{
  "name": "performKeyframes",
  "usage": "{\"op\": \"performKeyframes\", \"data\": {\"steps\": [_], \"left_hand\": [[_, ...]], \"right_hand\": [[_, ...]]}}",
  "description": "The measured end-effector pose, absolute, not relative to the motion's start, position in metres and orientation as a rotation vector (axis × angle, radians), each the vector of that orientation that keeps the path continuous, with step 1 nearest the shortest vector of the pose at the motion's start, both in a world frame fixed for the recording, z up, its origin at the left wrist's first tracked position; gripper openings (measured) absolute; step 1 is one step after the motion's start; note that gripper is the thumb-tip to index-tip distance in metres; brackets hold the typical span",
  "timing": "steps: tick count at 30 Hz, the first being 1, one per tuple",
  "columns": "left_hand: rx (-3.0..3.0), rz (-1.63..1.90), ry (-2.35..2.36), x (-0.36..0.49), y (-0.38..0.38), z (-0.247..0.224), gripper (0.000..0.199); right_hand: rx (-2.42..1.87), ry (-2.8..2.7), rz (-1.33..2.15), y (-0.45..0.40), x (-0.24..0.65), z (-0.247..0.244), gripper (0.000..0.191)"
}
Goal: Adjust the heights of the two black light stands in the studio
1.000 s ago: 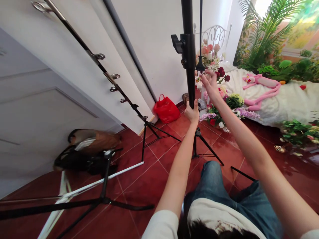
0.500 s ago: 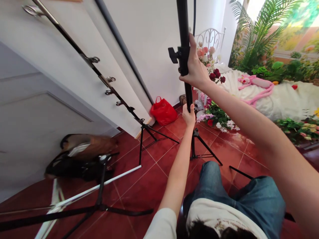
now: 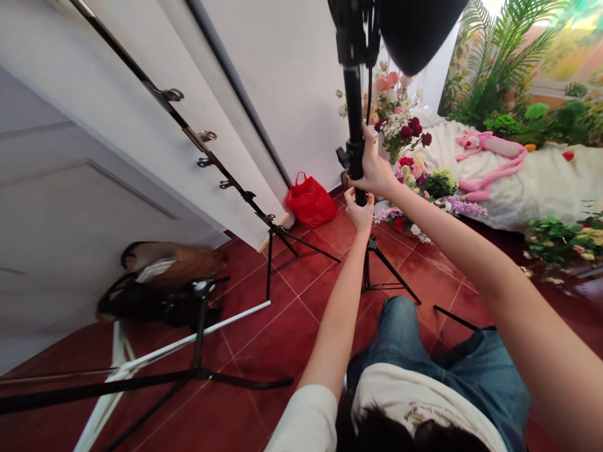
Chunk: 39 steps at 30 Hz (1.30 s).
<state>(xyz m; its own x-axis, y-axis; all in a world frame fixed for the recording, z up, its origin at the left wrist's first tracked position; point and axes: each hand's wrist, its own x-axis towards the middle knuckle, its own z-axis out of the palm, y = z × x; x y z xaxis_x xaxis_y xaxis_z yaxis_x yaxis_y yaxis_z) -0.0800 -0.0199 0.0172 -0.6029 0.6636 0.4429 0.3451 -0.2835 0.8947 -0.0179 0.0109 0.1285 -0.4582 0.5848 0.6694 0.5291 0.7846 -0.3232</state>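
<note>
Both my hands are wrapped round a black light stand (image 3: 354, 113) that stands upright in front of me. My right hand (image 3: 377, 169) grips the pole at a collar with a black clamp knob (image 3: 342, 158). Just below, my left hand (image 3: 360, 212) holds the lower tube, close under the right one. At the top of the view, a large black rounded lamp head (image 3: 419, 31) sits on the stand, partly cut off by the frame edge. A cable (image 3: 370, 94) hangs along the pole. The stand's tripod leg (image 3: 398, 276) rests on the red tiles.
A red bag (image 3: 311, 204) lies by the wall. To the left are a second stand with clamps (image 3: 207, 150), a brown and black bag (image 3: 164, 276) and a white bar (image 3: 226, 323). Flowers (image 3: 409, 125) and a pink plush toy (image 3: 494, 150) on white cloth are at the right.
The stand's upper section has slid down, and its lamp head has come into view at the top. My right hand has come down with the collar, close to my left hand.
</note>
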Motion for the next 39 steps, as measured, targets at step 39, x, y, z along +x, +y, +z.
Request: {"op": "performKeyframes", "data": {"steps": [39], "left_hand": [[1.393, 2.026, 1.905, -0.082, -0.014, -0.002, 0.044]], "right_hand": [[-1.119, -1.957, 0.690, 0.020, 0.025, 0.026, 0.046]]}}
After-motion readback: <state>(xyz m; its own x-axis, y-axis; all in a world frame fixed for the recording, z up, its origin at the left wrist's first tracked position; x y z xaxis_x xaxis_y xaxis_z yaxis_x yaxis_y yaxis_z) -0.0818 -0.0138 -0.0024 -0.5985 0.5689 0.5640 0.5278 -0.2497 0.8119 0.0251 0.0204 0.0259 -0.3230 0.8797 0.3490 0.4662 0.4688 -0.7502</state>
